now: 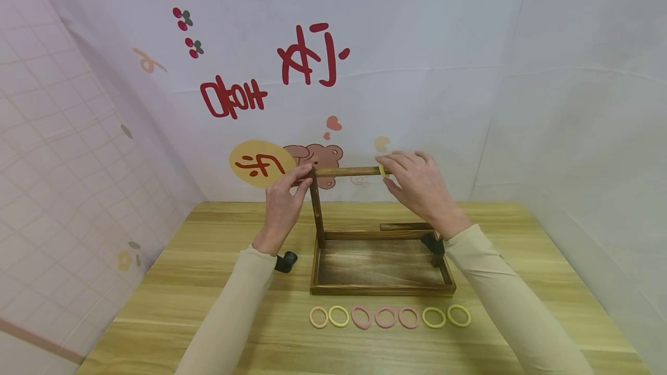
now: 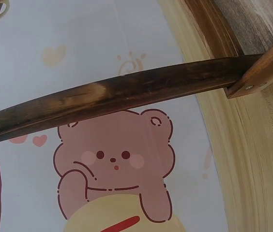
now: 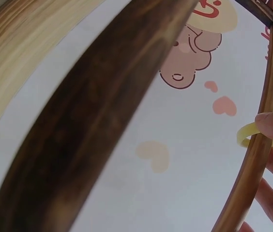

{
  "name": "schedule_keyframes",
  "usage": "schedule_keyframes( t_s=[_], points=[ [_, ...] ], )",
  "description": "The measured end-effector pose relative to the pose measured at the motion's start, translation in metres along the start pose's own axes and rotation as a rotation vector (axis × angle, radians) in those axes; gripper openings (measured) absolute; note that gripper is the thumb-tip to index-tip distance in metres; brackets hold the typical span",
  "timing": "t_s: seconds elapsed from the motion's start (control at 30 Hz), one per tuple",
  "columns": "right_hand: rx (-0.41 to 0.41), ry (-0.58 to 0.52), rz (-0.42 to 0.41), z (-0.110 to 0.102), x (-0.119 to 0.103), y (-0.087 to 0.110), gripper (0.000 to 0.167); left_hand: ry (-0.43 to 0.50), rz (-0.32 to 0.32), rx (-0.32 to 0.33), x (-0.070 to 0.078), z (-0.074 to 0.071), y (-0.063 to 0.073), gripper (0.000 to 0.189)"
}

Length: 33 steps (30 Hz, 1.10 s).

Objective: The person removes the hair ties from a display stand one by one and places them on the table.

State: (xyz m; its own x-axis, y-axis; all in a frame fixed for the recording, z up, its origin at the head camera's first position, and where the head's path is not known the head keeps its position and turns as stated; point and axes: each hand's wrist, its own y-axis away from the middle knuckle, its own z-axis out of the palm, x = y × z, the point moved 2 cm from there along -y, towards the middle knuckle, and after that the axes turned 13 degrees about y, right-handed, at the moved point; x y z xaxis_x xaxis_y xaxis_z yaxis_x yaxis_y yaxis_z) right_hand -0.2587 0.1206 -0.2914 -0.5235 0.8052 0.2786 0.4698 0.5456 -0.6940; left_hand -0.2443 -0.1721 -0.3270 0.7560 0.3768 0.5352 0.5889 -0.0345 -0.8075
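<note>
A dark brown wooden stand has a tray-like base (image 1: 383,292), a left upright post (image 1: 317,213) and a horizontal bar (image 1: 346,172) across the top. My left hand (image 1: 283,201) pinches the upper left corner, where post and bar meet. Towards the bar's right part, my right hand (image 1: 417,184) pinches a yellow ring (image 1: 383,171) between thumb and fingers. In the right wrist view the yellow ring (image 3: 246,134) goes around the bar (image 3: 260,159). The left wrist view shows the post (image 2: 127,92) close up, with only part of the left hand at its edge.
Several rings lie in a row before the base, among them an orange ring (image 1: 319,317), a pink ring (image 1: 386,317) and a yellow ring (image 1: 459,316). Behind the base is a dark wooden strip (image 1: 403,226). A printed cloth (image 1: 417,103) hangs behind the wooden table (image 1: 219,305).
</note>
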Motion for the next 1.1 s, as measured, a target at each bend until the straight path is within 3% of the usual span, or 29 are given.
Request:
schedule_keyframes(
  t_s=[1.1],
  points=[
    [-0.034,0.008,0.023,-0.0068,0.0089,0.0078,0.048,-0.001,-0.006,0.0,0.0014,-0.0006,0.0006,0.029]
  ],
)
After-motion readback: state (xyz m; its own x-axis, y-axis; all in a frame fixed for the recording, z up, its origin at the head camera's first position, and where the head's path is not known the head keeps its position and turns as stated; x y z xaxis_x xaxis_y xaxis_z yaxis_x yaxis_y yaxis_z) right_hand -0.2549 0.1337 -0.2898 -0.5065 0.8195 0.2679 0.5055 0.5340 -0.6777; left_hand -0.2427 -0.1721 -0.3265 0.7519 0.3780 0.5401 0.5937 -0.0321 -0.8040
